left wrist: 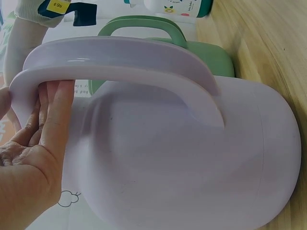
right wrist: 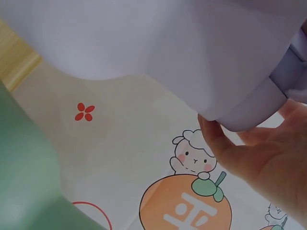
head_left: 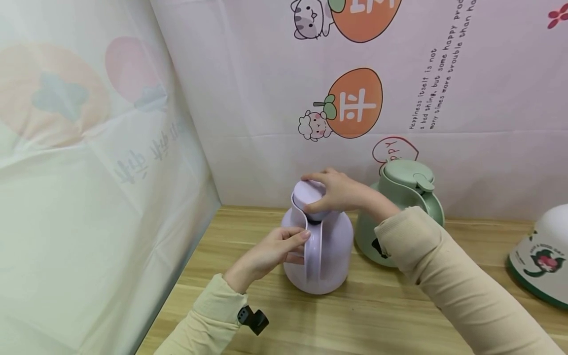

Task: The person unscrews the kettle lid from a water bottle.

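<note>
Plainly, the left fingers [left wrist: 58, 112] hold the upper handle [head_left: 313, 251] of the purple jug [head_left: 336, 254], which stands on the desk [head_left: 248, 222] just beside them, while the right fingers [head_left: 316, 176] grip its round lid [head_left: 307, 193] above. Best, I judge, to keep the handle hold firm and work the lid squarely — a sideways pull might tip the jug. The green jug [head_left: 399, 197], just right of the right fingers, could get bumped. Whether the lid sits loose or seated I cannot tell — those fingers cover part of its rim; the jug's far side is hidden in the head view.
</note>
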Motion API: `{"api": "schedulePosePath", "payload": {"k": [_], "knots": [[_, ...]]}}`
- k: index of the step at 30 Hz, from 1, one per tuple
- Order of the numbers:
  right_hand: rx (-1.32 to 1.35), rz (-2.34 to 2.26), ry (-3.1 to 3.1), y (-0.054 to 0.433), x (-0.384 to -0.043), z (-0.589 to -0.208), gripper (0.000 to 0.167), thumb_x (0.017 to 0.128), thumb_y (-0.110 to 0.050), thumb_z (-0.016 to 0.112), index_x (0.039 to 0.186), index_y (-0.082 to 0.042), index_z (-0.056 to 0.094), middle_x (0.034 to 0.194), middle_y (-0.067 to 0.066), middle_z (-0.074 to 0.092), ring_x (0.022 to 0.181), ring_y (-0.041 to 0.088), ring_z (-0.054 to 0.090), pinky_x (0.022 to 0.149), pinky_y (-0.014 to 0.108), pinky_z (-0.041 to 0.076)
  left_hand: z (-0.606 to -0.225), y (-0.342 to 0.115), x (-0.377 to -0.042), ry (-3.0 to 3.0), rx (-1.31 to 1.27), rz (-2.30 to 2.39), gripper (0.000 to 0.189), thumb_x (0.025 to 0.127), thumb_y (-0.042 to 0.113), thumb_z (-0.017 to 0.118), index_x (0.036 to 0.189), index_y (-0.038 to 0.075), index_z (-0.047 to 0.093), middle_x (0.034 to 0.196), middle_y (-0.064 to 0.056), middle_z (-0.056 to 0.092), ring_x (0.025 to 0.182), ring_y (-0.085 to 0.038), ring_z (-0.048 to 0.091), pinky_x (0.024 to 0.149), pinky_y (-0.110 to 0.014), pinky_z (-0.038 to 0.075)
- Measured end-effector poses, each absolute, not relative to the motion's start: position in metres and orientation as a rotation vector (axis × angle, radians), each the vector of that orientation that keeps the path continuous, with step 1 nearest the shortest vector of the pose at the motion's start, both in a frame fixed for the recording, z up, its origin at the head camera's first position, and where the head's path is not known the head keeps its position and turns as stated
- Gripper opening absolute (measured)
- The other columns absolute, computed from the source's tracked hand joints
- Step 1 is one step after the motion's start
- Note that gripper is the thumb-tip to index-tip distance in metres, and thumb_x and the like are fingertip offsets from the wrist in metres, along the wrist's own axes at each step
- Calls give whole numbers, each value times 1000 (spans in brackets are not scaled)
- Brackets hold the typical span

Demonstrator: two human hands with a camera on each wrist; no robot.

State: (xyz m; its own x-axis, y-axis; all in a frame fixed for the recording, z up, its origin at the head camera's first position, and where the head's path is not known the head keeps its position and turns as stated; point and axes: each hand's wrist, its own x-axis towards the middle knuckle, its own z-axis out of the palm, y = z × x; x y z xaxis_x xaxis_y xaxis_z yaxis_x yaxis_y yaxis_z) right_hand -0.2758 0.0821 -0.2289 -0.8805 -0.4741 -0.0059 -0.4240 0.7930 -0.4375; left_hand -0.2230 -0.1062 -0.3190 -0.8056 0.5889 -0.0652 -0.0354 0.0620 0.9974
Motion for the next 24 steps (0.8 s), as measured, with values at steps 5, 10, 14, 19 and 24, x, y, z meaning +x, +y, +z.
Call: {"api": "schedulePosePath", "payload": {"k": [5, 10, 14, 19, 24], "knots": [[-770, -666, 2840, 86, -275, -226, 71, 80, -35, 69, 144, -19, 43, 145, 22, 37, 119, 36, 46, 94, 51, 44, -319, -106, -223, 1885, 552, 1794, 22, 101, 26, 47, 99, 6, 57, 86, 9, 62, 86, -5, 63, 91, -38, 55], [-803, -669, 2837, 88, -277, -228, 70, 80, -34, 68, 144, -21, 43, 146, 21, 36, 120, 36, 45, 95, 51, 44, -319, -106, -223, 1889, 550, 1790, 25, 101, 26, 46, 103, 3, 57, 86, 9, 62, 86, -5, 63, 91, -38, 55], [-829, -723, 2807, 92, -279, -229, 70, 80, -31, 67, 144, -21, 42, 147, 20, 35, 118, 34, 46, 95, 49, 44, -319, -106, -223, 1894, 551, 1786, 29, 101, 25, 46, 108, -1, 56, 87, 9, 62, 86, -5, 63, 91, -39, 55], [-832, -806, 2769, 97, -281, -230, 70, 82, -31, 67, 146, -23, 40, 147, 17, 34, 117, 32, 48, 94, 46, 44, -319, -105, -223, 1903, 541, 1784, 33, 101, 25, 45, 112, -5, 55, 89, 7, 62, 86, -6, 64, 91, -39, 55], [-784, -891, 2755, 100, -282, -229, 69, 84, -34, 66, 146, -25, 38, 147, 16, 34, 115, 32, 47, 92, 43, 44, -319, -106, -223, 1911, 536, 1776, 35, 101, 25, 45, 113, -6, 55, 91, 6, 63, 87, -7, 64, 91, -39, 55]]}}
